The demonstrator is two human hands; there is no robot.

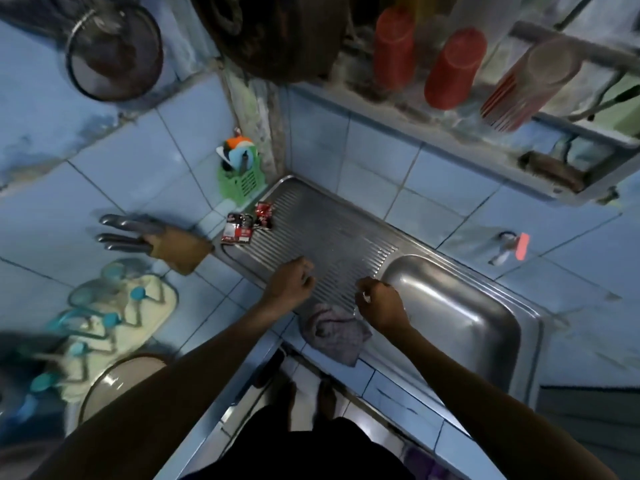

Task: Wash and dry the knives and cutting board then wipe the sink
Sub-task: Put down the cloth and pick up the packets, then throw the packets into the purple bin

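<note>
The knives look to be back in the tan wooden knife block with grey handles (162, 242), which lies on the blue-tiled worktop (104, 174) just left of the drainboard's far-left end; I take the washing and drying to be finished and the sink-wiping to be the step in hand, though I cannot pick out the cutting board with any certainty. The crumpled grey cloth (332, 332) lies on the near edge of the ribbed stainless steel sink and drainboard (332, 233), between the two wrists; the next move, I would judge, calls for gripping that cloth and sweeping it along the ribs toward the basin, minding the small red sachets (247, 225) at the far-left corner. The left hand (289, 284) hovers over the drainboard, fingers curled and holding nothing visible; the right hand (382, 304) sits just beside the basin's left rim, fingers curled, with something small and pale at the fingertips that I cannot identify.
</note>
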